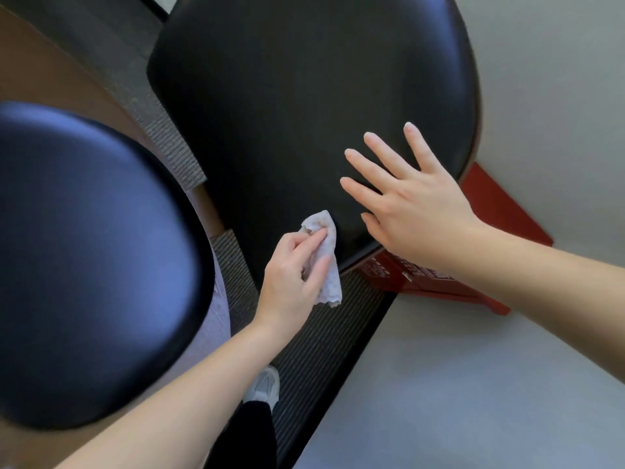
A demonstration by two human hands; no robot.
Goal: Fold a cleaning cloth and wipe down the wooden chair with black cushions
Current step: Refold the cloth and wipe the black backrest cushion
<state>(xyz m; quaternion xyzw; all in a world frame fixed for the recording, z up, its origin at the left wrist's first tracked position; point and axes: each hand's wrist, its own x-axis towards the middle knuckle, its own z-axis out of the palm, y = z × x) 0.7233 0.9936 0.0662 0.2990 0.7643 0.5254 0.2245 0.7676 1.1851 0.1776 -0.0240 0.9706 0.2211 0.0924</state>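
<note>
A large black cushion (304,106) of the chair fills the upper middle of the head view. My left hand (294,275) pinches a small crumpled white cloth (326,262) at the cushion's near lower edge. My right hand (406,201) lies spread with straight fingers over the cushion's lower right part. A second black cushion (91,258) with a bluish sheen sits at the left, with a brown wooden part (208,208) between the two cushions.
A red box with printed labels (487,231) stands under the cushion's right edge against a pale wall (558,79). Dark ribbed carpet (314,350) runs below. My white shoe (263,387) shows near the bottom.
</note>
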